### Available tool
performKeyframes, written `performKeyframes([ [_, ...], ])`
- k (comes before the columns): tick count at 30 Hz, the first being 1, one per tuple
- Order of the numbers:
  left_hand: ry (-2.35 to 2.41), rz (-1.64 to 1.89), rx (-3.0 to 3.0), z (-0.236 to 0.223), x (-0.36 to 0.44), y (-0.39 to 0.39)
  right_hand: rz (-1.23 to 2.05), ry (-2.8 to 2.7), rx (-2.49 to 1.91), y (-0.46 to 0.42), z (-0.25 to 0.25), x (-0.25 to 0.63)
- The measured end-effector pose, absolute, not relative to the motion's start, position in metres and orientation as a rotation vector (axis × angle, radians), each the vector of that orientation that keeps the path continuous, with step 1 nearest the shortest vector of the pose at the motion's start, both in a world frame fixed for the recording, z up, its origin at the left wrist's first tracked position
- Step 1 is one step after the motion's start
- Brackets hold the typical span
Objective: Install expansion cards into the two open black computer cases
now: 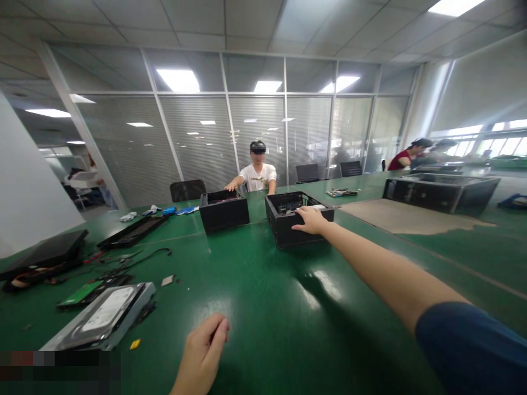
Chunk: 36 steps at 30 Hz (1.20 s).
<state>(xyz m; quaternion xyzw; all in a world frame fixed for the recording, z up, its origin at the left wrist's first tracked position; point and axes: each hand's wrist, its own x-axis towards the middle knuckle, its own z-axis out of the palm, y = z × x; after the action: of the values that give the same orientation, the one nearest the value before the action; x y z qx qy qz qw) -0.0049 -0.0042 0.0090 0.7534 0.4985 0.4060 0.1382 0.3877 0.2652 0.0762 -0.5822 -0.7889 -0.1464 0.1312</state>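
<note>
My right hand (pixel 310 219) reaches far across the green table (pixel 263 307) and lies on the near rim of an open black computer case (pixel 288 227), fingers bent over its edge. My left hand (pixel 203 351) hovers low near the front edge of the table, fingers loosely curled together, nothing visible in it. A hard drive in a metal bracket (pixel 102 318) lies to the left of my left hand.
A second open black case (pixel 224 211) stands in front of a person seated across the table, whose hand rests on it. Panels, cables and a circuit board (pixel 82 291) lie at the left. A larger black case (pixel 440 192) and a brown mat (pixel 403 216) sit at the right.
</note>
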Motion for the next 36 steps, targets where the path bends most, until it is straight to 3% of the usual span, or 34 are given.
performKeyframes([
  [10,1.494,1.151,2.004,0.006,-0.008,-0.001,-0.406,-2.323,-1.646,0.248,0.094,0.37],
  [21,1.516,1.07,2.016,0.004,-0.002,0.002,-0.301,-2.484,-1.141,0.005,0.1,0.338],
  [27,1.517,1.077,2.004,0.004,-0.007,-0.001,-0.155,-2.624,-0.866,-0.098,0.139,0.326],
  [32,1.494,1.013,2.074,0.004,-0.002,0.001,-0.222,-2.681,-1.009,-0.019,0.184,0.314],
  [36,1.429,0.998,2.121,0.005,0.001,0.001,-0.319,-2.896,-1.309,0.101,0.162,0.29],
])
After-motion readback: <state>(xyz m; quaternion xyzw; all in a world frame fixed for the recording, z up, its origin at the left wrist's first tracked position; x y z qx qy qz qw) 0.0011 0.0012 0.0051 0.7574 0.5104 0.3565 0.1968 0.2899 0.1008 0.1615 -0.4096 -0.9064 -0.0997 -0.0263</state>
